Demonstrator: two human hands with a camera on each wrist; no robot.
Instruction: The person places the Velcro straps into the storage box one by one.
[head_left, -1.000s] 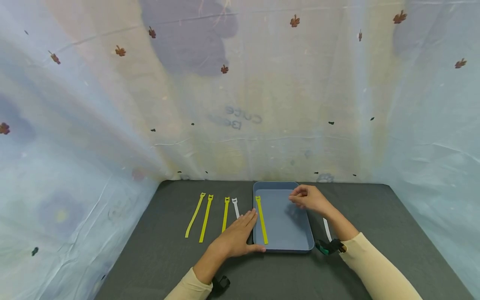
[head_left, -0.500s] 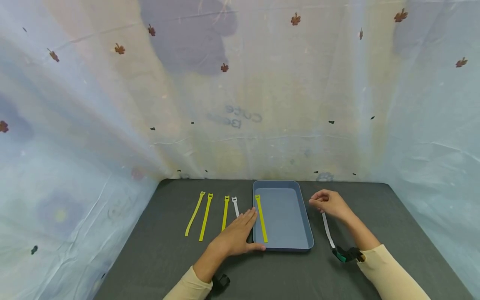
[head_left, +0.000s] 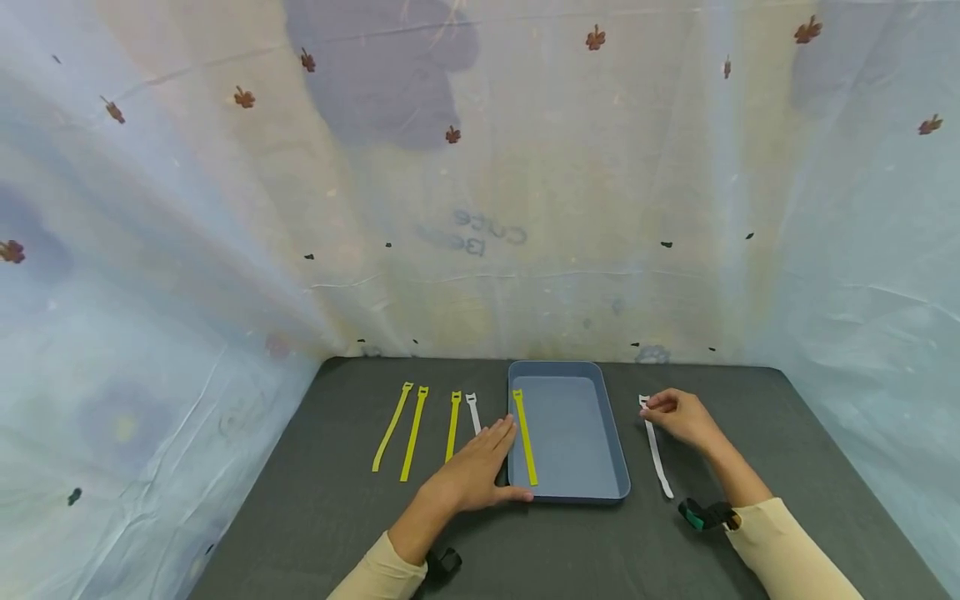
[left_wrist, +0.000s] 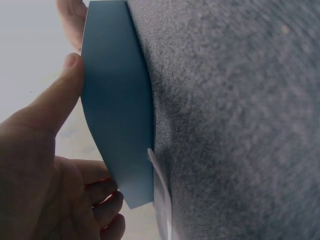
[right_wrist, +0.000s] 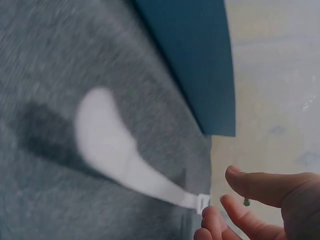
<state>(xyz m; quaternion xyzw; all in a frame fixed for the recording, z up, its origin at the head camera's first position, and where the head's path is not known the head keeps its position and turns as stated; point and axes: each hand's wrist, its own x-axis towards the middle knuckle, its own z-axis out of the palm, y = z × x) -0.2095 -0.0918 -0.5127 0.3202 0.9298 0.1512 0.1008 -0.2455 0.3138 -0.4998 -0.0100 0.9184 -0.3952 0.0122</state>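
My left hand (head_left: 471, 477) rests on the left rim of a blue-grey tray (head_left: 570, 442), fingers extended, thumb at the near corner. In the left wrist view, its thumb and fingertips touch the upper edge of the tray's wall (left_wrist: 115, 95). A yellow cable strap (head_left: 527, 442) with a slotted head lies inside the tray along the left side. To the right of the tray, my right hand (head_left: 681, 417) is at the slotted head of a white cable strap (head_left: 656, 458) on the table. In the right wrist view, the right thumb and index finger are apart beside that head.
Several yellow cable straps (head_left: 413, 433) lie on the dark table left of the tray. Another white strap (head_left: 472, 411) lies close to the tray, partly hidden behind the left hand. A patterned curtain (head_left: 480, 208) stands behind the table and at its sides.
My right hand has moved from above the tray rightward, then down to the head of the white strap beside it. The left hand has kept its place on the rim.
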